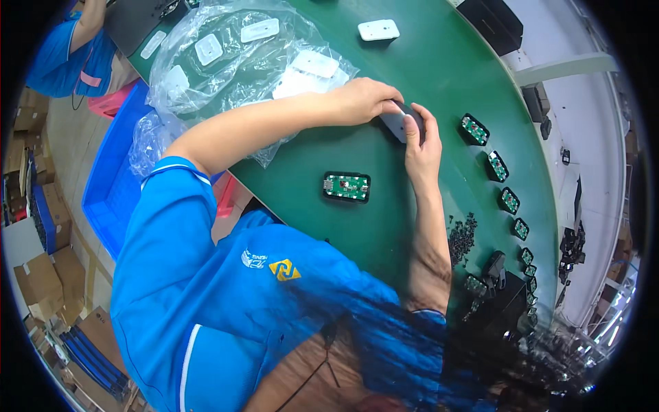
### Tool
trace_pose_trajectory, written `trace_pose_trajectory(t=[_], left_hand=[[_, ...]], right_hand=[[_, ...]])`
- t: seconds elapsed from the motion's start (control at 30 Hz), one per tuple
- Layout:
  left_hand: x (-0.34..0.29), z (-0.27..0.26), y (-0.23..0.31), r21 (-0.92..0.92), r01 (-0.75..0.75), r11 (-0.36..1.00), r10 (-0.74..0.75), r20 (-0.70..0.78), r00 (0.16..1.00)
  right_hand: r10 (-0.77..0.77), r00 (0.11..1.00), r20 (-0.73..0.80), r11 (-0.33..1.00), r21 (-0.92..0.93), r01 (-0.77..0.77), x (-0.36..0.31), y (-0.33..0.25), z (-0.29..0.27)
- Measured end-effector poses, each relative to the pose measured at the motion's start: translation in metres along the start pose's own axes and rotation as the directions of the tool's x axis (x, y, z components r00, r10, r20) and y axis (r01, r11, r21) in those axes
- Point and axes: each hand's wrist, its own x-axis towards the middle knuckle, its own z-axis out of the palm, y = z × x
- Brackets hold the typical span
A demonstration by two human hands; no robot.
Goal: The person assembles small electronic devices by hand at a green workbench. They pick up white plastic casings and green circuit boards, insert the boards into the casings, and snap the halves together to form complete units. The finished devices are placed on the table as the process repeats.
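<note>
Both my hands are closed around a small rectangular case with a white cover and black shell (393, 125), held above the green table. My left hand (364, 100) grips its far left end, fingers curled over the top. At its right side, my right hand (422, 145) pinches it with the thumb on the cover and fingers behind. Nearer to me lies an open black shell with a green circuit board (347, 186), touched by neither hand. A white-covered case (378, 30) rests at the far side of the table.
A clear plastic bag (226, 82) with several white covers spreads over the left of the green table (384, 230). Open shells with circuit boards (509, 200) line the right edge, near a pile of small black parts (462, 239). A blue bin (103, 196) stands left; another person (75, 58) sits beyond.
</note>
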Motion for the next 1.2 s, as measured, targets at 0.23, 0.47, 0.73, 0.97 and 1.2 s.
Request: trace_pose_trajectory(t=[0.23, 0.47, 0.73, 0.97, 1.2], left_hand=[[0.002, 0.007, 0.029, -0.520, 0.375, 0.768, -0.342, 0.164, 0.926], [0.003, 0.006, 0.040, -0.699, 0.418, 0.580, -0.356, 0.244, 0.902], [-0.014, 0.009, 0.071, -0.831, 0.307, 0.463, -0.222, 0.226, 0.948], [-0.023, -0.010, 0.082, -0.841, 0.387, 0.379, -0.194, 0.336, 0.922], [-0.034, -0.021, 0.100, -0.827, 0.329, 0.456, -0.131, 0.304, 0.944]], right_hand=[[0.135, 0.988, 0.075, 0.990, 0.026, -0.137, 0.006, 0.004, -0.015], [0.083, 0.993, 0.086, 0.975, 0.199, -0.098, -0.007, -0.022, -0.022], [0.169, 0.983, 0.077, 0.936, 0.299, -0.184, -0.024, -0.033, -0.036], [-0.368, 0.918, 0.145, 0.872, -0.289, 0.395, -0.043, -0.056, -0.051], [-0.327, 0.922, 0.209, 0.902, -0.222, 0.370, -0.053, -0.085, -0.064]])
